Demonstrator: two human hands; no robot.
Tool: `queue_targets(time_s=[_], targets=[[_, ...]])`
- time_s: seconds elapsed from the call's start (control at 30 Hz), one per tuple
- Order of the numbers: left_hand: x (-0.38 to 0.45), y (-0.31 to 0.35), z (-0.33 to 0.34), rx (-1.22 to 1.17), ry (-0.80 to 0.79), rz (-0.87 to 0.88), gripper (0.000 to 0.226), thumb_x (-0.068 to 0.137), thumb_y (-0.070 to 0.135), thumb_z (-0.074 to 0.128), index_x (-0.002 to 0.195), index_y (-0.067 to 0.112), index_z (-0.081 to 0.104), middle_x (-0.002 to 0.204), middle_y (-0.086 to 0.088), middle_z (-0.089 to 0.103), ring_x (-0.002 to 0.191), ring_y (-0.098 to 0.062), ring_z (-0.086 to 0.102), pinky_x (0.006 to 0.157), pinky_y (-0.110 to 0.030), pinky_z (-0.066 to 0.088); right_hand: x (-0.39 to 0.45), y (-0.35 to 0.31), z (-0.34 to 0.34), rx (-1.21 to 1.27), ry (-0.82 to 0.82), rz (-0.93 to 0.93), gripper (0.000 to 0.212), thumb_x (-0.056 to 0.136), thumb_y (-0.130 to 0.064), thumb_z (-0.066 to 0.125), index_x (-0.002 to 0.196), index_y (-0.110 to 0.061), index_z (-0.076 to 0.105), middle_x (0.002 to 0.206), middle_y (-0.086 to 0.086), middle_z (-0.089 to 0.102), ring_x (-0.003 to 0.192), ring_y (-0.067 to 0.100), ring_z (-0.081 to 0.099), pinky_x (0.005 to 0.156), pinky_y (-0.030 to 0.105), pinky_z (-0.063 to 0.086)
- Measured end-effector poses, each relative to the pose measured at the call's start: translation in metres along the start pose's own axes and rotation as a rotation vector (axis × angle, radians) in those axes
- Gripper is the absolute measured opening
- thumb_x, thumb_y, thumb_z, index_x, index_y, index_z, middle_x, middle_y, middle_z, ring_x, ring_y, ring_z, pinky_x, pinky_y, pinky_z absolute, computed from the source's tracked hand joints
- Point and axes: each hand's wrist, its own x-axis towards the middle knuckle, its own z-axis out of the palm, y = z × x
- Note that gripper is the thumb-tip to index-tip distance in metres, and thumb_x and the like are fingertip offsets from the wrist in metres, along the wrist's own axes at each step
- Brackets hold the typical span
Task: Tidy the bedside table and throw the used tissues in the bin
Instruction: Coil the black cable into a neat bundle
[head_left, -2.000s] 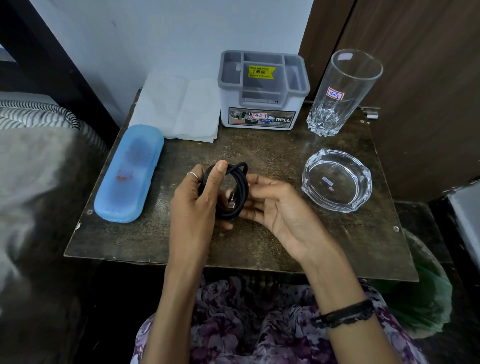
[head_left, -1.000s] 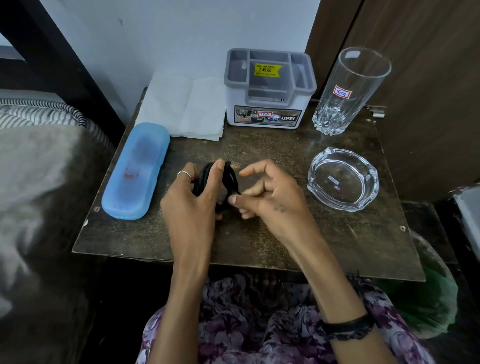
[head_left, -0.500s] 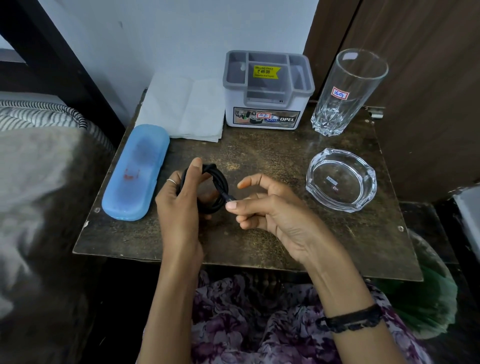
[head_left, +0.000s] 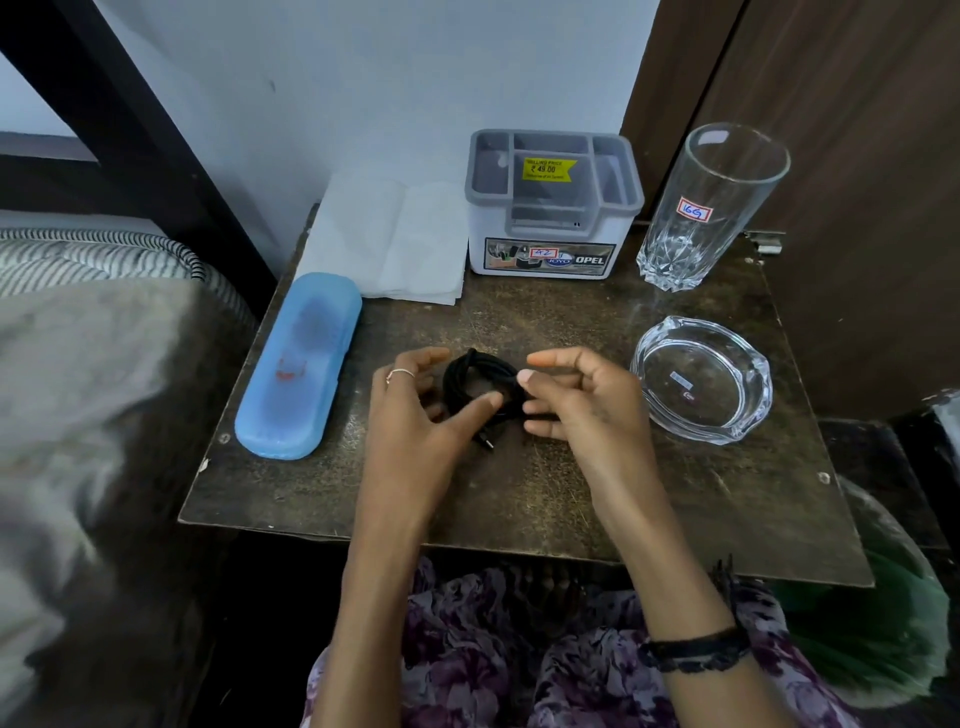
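The tidying is looking well advanced, as far as the head view is showing. A blue case (head_left: 298, 366) is lying along the left edge of the worktop (head_left: 519, 499), a folded white tissue stack (head_left: 387, 244) is sitting flat at the back against the wall, a grey organiser (head_left: 553, 208) is standing upright beside it, a tall glass (head_left: 711, 208) is standing at the back right, and a glass ashtray (head_left: 701, 379) is resting in front of it. No crumpled tissues are showing on the worktop, so that part is probably finished or is lying out of sight; something green at the lower right, below the worktop's edge, may be the bin's liner, though I cannot tell for sure.

What is remaining, by my judgement, is the black cable (head_left: 480, 387), which is lying coiled in the middle of the worktop between both hands with its plug end poking out toward the near side. The left hand (head_left: 423, 415) is curling loosely around the coil's left side, thumb reaching across its front, fingers relaxed and spread rather than clamped. The right hand (head_left: 579, 400) is pinching the coil's right side between thumb and fingertips. The coil is needing a final tuck and a place, perhaps in the organiser
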Motion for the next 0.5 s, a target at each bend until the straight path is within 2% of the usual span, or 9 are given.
queue_targets(time_s=[0.1,0.17,0.23,0.3,0.4,0.5], targets=[[-0.001,0.001,-0.001,0.243,0.07,0.058,0.048,0.064,0.023,0.083,0.099,0.024,0.051,0.103,0.003,0.04,0.086,-0.007,0.051,0.079,-0.018,0.043,0.0,0.005,0.011,-0.015,0.064,-0.037,0.005,0.085,-0.01,0.065,0.081,-0.014,0.066,0.073,0.003,0.066,0.06,0.007,0.067,0.055,0.019,0.054],[-0.002,0.0,-0.001,0.32,0.08,0.064,0.04,0.069,0.021,0.08,0.098,0.02,0.052,0.095,0.003,0.045,0.07,-0.001,0.047,0.062,-0.013,0.037,0.0,0.008,0.02,-0.008,0.076,-0.064,0.006,0.085,-0.009,0.065,0.08,-0.012,0.066,0.071,0.002,0.065,0.061,0.009,0.069,0.057,0.02,0.055],[-0.005,-0.001,0.0,0.345,0.126,0.088,0.03,0.075,0.019,0.074,0.1,0.018,0.056,0.092,0.004,0.049,0.068,-0.002,0.048,0.06,-0.016,0.033,-0.001,0.01,0.029,0.007,0.072,-0.095,0.002,0.084,-0.009,0.066,0.083,-0.01,0.067,0.072,0.002,0.066,0.063,0.011,0.07,0.058,0.019,0.056],[-0.009,0.001,-0.001,0.351,0.2,0.107,0.028,0.082,0.016,0.067,0.108,0.017,0.058,0.098,0.004,0.048,0.075,-0.007,0.052,0.066,-0.014,0.033,-0.001,0.012,0.038,-0.006,0.066,-0.13,0.004,0.083,-0.01,0.067,0.086,-0.008,0.069,0.074,0.001,0.068,0.067,0.013,0.071,0.061,0.022,0.057],[-0.012,0.001,-0.005,0.39,0.267,0.122,0.034,0.088,0.014,0.059,0.123,0.012,0.056,0.115,0.0,0.05,0.097,-0.017,0.057,0.079,-0.02,0.038,-0.001,0.015,0.049,-0.077,0.048,-0.168,0.012,0.083,-0.016,0.068,0.093,-0.014,0.073,0.083,0.001,0.073,0.078,0.015,0.07,0.072,0.033,0.059],[-0.011,0.0,-0.006,0.441,0.261,0.124,0.042,0.092,0.015,0.053,0.134,0.011,0.048,0.132,-0.003,0.05,0.119,-0.018,0.05,0.092,-0.023,0.037,0.0,0.015,0.055,-0.134,0.009,-0.191,0.021,0.085,-0.021,0.065,0.105,-0.019,0.072,0.098,0.001,0.074,0.09,0.013,0.069,0.084,0.04,0.056]])
